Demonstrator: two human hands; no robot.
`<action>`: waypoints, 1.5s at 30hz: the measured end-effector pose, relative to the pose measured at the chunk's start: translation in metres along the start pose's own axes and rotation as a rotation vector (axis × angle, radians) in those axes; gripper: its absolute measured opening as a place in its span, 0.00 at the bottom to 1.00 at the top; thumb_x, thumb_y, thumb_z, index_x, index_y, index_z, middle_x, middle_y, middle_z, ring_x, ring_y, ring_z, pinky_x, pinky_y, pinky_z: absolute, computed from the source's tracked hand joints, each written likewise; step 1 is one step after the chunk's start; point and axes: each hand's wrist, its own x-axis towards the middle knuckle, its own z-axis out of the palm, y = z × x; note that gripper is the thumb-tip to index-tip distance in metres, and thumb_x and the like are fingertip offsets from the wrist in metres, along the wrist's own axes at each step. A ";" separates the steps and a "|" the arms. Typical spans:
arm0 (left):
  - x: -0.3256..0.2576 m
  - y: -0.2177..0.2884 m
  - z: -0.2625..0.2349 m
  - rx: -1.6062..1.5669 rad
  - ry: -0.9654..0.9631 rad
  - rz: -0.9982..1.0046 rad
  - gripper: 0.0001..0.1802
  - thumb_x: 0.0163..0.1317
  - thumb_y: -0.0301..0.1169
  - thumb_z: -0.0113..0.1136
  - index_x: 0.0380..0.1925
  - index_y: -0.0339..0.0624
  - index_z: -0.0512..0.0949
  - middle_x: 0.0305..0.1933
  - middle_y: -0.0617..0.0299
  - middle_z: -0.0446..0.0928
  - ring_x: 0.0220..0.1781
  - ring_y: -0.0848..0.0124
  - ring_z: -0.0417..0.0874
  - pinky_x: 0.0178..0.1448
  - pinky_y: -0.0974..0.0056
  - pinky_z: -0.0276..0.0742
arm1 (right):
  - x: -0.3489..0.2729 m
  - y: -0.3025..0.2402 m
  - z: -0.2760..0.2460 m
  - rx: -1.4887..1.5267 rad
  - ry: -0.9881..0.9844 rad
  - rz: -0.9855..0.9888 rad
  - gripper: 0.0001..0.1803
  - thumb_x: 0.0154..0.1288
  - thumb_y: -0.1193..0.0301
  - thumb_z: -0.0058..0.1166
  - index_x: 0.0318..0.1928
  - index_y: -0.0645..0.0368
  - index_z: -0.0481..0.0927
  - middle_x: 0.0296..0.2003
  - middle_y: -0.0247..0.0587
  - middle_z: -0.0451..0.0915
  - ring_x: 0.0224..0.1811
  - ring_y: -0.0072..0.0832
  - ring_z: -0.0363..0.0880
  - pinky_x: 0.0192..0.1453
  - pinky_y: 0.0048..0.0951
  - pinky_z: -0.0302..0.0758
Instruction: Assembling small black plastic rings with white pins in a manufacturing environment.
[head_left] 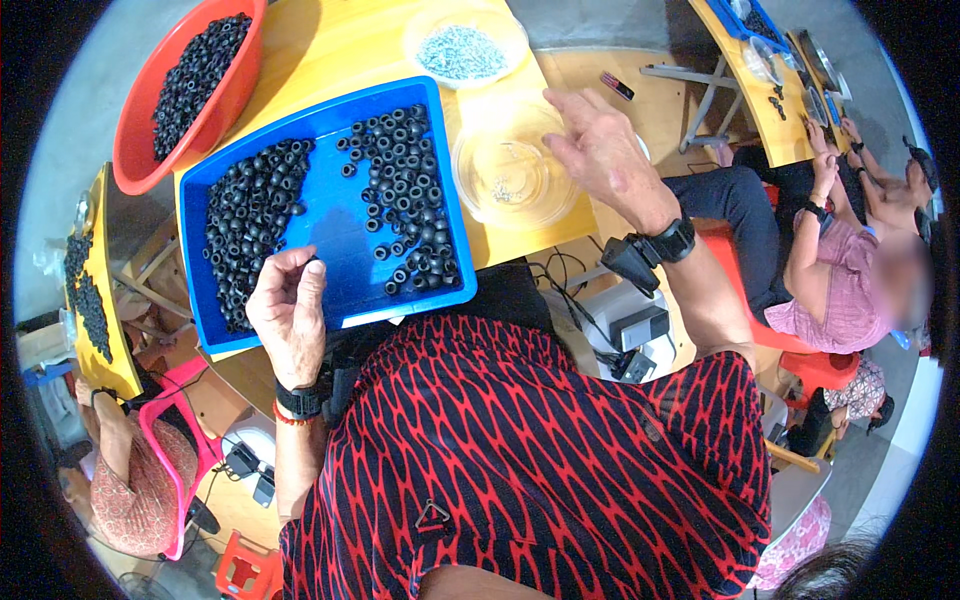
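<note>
A blue tray (pixel 340 220) holds two heaps of small black hollow caps: a left heap (pixel 245 215) and a right heap (pixel 405 180), with bare blue bottom between them. Over the left heap's near edge is my left hand (pixel 288 310), closed with thumb and forefinger together; what they pinch, if anything, is hidden. To the tray's right sits a clear round bowl (pixel 470 190) with a few small shiny pieces (pixel 508 188) at its bottom. My right hand (pixel 610 160) hovers at that bowl's right rim, fingers stretched and thumb apart, with nothing visible in it.
A red basin (pixel 140 150) full of black caps stands at the far left. Beyond the clear bowl, a pale bowl (pixel 415 35) holds many small silvery-blue pieces. Co-workers sit at yellow tables on both sides. Cables (pixel 570 290) hang beside the yellow table (pixel 320 40).
</note>
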 end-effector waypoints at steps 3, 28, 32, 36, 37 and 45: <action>0.000 -0.001 -0.002 -0.007 0.000 0.007 0.06 0.65 0.24 0.62 0.41 0.35 0.81 0.35 0.70 0.77 0.33 0.83 0.72 0.39 0.76 0.70 | 0.008 -0.013 -0.009 -0.120 0.034 -0.061 0.14 0.60 0.74 0.56 0.47 0.64 0.79 0.40 0.54 0.80 0.41 0.51 0.80 0.46 0.46 0.78; 0.004 0.004 -0.008 -0.209 -0.020 0.011 0.12 0.65 0.26 0.62 0.47 0.34 0.78 0.38 0.64 0.80 0.36 0.76 0.80 0.42 0.70 0.78 | 0.028 -0.057 -0.005 0.963 -0.306 0.156 0.08 0.66 0.77 0.59 0.44 0.64 0.84 0.32 0.34 0.85 0.30 0.17 0.82 0.32 0.17 0.77; 0.004 0.008 -0.013 -0.354 -0.010 0.010 0.12 0.64 0.26 0.64 0.45 0.35 0.77 0.37 0.61 0.81 0.34 0.71 0.83 0.43 0.67 0.81 | 0.029 -0.090 0.011 1.246 -0.335 0.188 0.08 0.66 0.76 0.60 0.45 0.63 0.83 0.35 0.38 0.85 0.33 0.20 0.85 0.32 0.19 0.79; -0.002 0.017 -0.014 -0.472 -0.081 0.013 0.09 0.63 0.26 0.65 0.42 0.36 0.78 0.35 0.58 0.82 0.34 0.69 0.84 0.43 0.65 0.81 | 0.036 -0.114 0.028 1.332 -0.348 0.175 0.07 0.65 0.77 0.60 0.43 0.63 0.83 0.34 0.38 0.85 0.32 0.20 0.84 0.31 0.19 0.79; -0.004 0.019 -0.015 -0.488 -0.086 0.003 0.09 0.63 0.26 0.65 0.42 0.36 0.78 0.35 0.59 0.82 0.34 0.70 0.84 0.43 0.65 0.81 | 0.039 -0.120 0.032 1.334 -0.367 0.165 0.07 0.65 0.77 0.60 0.43 0.63 0.83 0.34 0.38 0.85 0.32 0.20 0.84 0.31 0.19 0.79; -0.011 0.013 -0.025 -0.585 -0.086 -0.054 0.13 0.62 0.22 0.65 0.46 0.33 0.78 0.38 0.59 0.81 0.36 0.72 0.83 0.45 0.67 0.81 | 0.049 -0.157 0.059 1.240 -0.425 0.115 0.06 0.63 0.79 0.61 0.41 0.62 0.84 0.33 0.37 0.85 0.30 0.18 0.83 0.30 0.18 0.78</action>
